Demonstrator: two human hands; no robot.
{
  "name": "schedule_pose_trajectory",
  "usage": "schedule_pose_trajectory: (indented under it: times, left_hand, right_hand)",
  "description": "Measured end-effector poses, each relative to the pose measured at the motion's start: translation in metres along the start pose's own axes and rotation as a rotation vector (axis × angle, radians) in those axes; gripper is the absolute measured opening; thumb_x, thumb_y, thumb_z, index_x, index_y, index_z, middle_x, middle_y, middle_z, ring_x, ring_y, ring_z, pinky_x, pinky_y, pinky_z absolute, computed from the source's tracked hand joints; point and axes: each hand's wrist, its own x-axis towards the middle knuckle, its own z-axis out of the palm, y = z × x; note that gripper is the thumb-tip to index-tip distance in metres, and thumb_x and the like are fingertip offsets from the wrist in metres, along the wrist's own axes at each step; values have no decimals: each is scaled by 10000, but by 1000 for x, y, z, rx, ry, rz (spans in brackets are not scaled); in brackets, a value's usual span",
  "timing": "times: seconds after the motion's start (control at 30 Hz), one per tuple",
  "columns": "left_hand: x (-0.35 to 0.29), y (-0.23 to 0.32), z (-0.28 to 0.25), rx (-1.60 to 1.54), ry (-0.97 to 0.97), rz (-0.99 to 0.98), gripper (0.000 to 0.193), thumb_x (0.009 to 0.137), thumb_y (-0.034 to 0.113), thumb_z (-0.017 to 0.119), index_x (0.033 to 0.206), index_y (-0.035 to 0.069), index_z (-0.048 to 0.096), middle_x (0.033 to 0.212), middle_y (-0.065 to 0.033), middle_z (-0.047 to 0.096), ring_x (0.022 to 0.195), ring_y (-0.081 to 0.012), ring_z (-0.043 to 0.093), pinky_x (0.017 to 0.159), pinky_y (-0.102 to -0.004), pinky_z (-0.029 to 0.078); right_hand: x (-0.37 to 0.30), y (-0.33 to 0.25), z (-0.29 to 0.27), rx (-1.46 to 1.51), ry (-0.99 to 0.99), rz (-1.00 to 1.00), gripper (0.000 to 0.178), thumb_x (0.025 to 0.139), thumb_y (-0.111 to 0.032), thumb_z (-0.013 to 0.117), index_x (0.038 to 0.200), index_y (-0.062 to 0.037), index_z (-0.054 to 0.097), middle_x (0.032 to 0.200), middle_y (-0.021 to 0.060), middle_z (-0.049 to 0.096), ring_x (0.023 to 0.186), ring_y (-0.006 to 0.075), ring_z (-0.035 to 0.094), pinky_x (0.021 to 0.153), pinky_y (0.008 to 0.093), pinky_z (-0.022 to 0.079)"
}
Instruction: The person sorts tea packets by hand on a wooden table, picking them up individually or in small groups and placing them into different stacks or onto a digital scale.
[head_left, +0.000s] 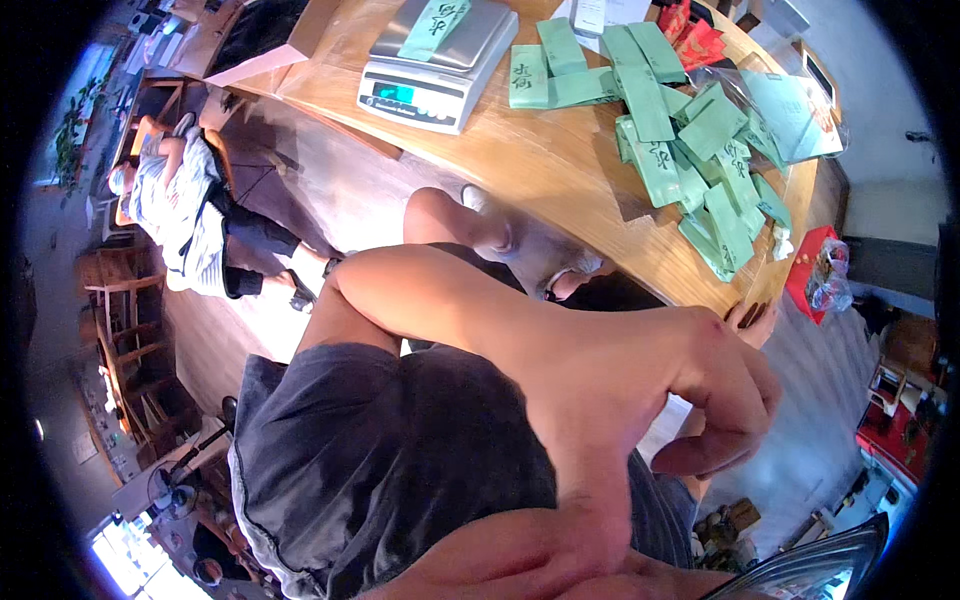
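Note:
My left hand (pixel 715 385) is large and close in front, its forearm bent across my body from the left. Its fingers are curled in loosely, and no object shows in them. Behind it, my right hand (pixel 755 325) is mostly hidden; a few fingers rest spread on the table's near right edge. Just beyond lies a heap of long green paper packets (pixel 645 100) with black brush writing. One more green packet (pixel 436 28) lies on the steel plate of a white digital scale (pixel 420 100), whose display is lit.
Clear plastic packaging (pixel 790 110) and red packets (pixel 688 38) border the heap on the wooden table (pixel 560 170). A red box (pixel 815 275) holding crumpled plastic stands past its right end. At far left a person (pixel 185 200) sits on a chair. Bare legs (pixel 440 215) show below the table.

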Motion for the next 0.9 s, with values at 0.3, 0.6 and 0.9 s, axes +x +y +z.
schedule_pose_trajectory:
  times: [0.3, 0.6, 0.9]
  left_hand:
    - [-17, 24, -44, 721, 178, 78, 642, 614, 597, 893, 814, 52, 617, 814, -56, 628, 798, -219, 630, 700, -332, 491]
    - [-135, 148, -332, 2587, 670, -615, 697, 799, 482, 717, 1236, -35, 549, 1107, -270, 665, 1011, -398, 660, 901, -451, 514]
    - [-85, 38, -167, 1852, 481, -472, 650, 812, 339, 725, 1398, 126, 542, 1200, -188, 662, 1099, -378, 632, 940, -470, 499]
  right_hand:
    - [5, -29, -19, 8, -48, -69, 589, 935, -255, 645, 1406, 56, 477, 1437, 293, 479, 1356, 433, 428, 1148, 491, 322]
    - [11, -34, -19, -5, -35, -86, 591, 945, -268, 630, 1401, 73, 470, 1432, 296, 479, 1352, 432, 430, 1146, 482, 331]
    - [5, -30, -18, 13, -72, -43, 616, 962, -300, 626, 1419, 74, 451, 1455, 276, 470, 1365, 414, 429, 1148, 459, 341]
